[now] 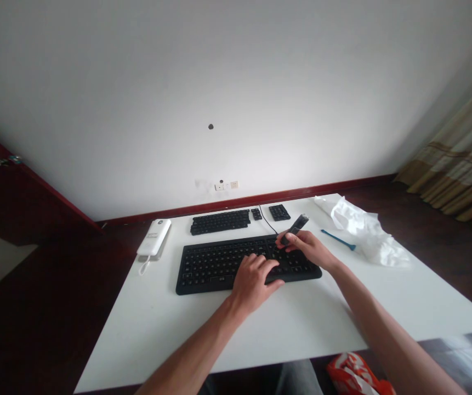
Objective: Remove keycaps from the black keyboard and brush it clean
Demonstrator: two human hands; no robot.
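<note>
On the white table [194, 340] lies a black keyboard [215, 263]; keycaps [220, 221] sit behind it, probably grouped to keep order. The left hand [252, 281], loosely spread, seemingly steadies the keyboard; the right hand [303, 246] pinches a black handheld tool [299, 224].

On the white table [145, 329] lies a keyboard [213, 266]. Keycaps [220, 221] sit at twelve o'clock, a white case [154, 236] at ten, a blue tool [338, 240] and bag [353, 220] at two.
</note>
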